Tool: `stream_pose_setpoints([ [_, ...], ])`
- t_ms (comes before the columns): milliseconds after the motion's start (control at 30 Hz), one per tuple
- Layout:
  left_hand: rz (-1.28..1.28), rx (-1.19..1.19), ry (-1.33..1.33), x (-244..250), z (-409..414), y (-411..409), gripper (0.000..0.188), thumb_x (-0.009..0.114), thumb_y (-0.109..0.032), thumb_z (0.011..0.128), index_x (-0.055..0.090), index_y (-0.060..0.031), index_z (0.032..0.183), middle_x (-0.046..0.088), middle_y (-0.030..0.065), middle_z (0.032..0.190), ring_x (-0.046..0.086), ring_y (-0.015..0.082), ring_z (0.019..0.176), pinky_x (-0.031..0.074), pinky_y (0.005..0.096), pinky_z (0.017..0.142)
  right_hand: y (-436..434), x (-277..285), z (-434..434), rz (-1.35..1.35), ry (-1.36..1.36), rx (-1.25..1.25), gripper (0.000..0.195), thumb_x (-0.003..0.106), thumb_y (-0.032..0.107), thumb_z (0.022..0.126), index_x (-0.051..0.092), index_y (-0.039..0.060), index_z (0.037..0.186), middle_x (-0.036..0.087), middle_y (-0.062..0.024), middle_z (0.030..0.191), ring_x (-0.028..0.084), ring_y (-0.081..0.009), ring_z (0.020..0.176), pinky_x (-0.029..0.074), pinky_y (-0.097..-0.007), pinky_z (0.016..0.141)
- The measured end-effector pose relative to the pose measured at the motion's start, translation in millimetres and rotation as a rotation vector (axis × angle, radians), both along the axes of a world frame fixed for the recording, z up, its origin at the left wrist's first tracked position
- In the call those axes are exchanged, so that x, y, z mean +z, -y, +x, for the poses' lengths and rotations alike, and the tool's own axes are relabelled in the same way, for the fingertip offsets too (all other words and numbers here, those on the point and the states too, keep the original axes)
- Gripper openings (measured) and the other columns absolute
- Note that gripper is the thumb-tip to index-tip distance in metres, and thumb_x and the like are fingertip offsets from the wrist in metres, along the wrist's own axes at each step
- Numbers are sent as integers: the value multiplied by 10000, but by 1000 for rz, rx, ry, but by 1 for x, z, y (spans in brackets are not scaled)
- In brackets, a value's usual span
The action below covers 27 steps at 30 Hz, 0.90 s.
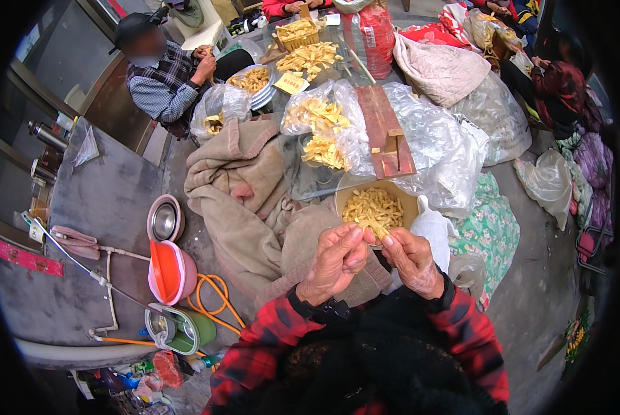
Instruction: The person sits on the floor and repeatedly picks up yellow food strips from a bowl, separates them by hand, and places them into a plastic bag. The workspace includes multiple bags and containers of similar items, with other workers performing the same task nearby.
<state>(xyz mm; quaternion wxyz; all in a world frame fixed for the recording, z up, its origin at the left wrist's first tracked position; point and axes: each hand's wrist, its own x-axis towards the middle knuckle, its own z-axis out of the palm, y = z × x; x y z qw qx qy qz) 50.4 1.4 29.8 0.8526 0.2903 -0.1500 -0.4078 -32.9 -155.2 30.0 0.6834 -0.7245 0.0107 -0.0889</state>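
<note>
My left hand (336,259) and my right hand (411,257) meet in front of me, pinching a pale-yellow strip of food (374,228), perhaps bean curd skin, between their fingertips. The strip looks bent or twisted; its exact shape is partly hidden by the fingers. Just beyond and below the hands is a round cream basin (411,199) holding many short yellow pieces (371,206). Past the basin, longer flat yellow strips (323,118) spill from a clear plastic bag (355,124) on a glass tabletop (306,182). Beside the bag lies a reddish wooden board (380,116) with an upright wooden block.
A beige blanket (237,171) is bunched left of the basin. Large clear plastic bags (434,150) and a green patterned cloth (489,228) lie to the right. A seated co-worker (170,78) handles strips at upper left. Buckets (185,277) and an orange hose (222,298) occupy the left floor.
</note>
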Motion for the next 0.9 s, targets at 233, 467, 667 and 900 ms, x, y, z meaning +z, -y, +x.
stream_pose_setpoints([
  [233, -62, 151, 32, 4, 0, 0, 232, 475, -185, 1003, 597, 2, 940, 491, -5, 617, 374, 50, 502, 303, 192, 466, -13, -5, 10, -148, 78, 33, 147, 491, 110, 989, 570, -8, 953, 520, -30, 667, 486, -110, 585, 405, -268, 530],
  [467, 413, 320, 985, -3, -3, 2, 227, 572, -94, 949, 626, 26, 1134, 626, 33, 803, 539, 71, 669, 432, 209, 583, -3, -18, 6, -19, 23, 60, 165, 476, 113, 995, 553, -15, 1065, 551, -66, 751, 524, -156, 636, 435, -282, 582],
  [667, 77, 13, 100, -18, -5, -12, 230, 554, -161, 966, 638, 33, 1058, 560, 18, 706, 394, 41, 554, 290, 177, 489, -5, -27, -1, -83, 34, 66, 157, 460, 132, 1007, 533, 2, 1053, 518, -6, 702, 437, -82, 588, 364, -238, 524],
  [900, 514, 322, 1057, -32, -9, 1, 244, 618, -34, 895, 628, 20, 1133, 674, 119, 873, 649, 183, 728, 513, 284, 630, -2, -30, -8, -25, 8, 111, 143, 452, 73, 994, 533, -13, 1075, 510, -22, 692, 469, -97, 602, 397, -266, 541],
])
